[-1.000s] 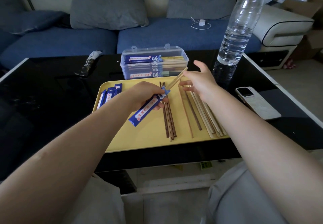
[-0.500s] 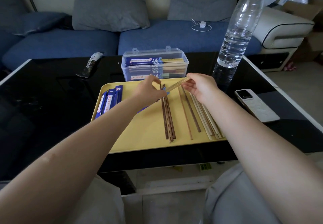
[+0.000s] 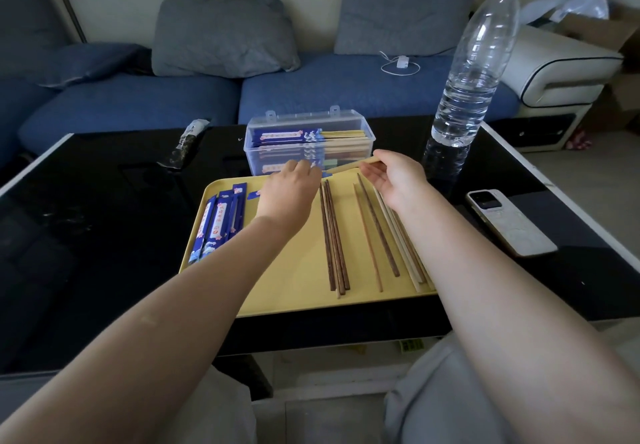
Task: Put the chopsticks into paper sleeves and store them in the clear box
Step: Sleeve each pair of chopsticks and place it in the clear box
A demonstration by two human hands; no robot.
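Pinching pale chopsticks (image 3: 349, 166), both grips hover over yellow tray (image 3: 294, 291) on black table (image 3: 104, 236)

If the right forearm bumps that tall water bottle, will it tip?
Probably. The water bottle is tall and narrow on a smooth glossy table, so it may slide or topple. Water fills only its lower part, which likely steadies it somewhat.

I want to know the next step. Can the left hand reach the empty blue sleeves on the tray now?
Probably yes. The sleeves lie uncovered on the yellow tray, just left of the left hand. However, its fingers already hold a sleeve, so it is not free yet.
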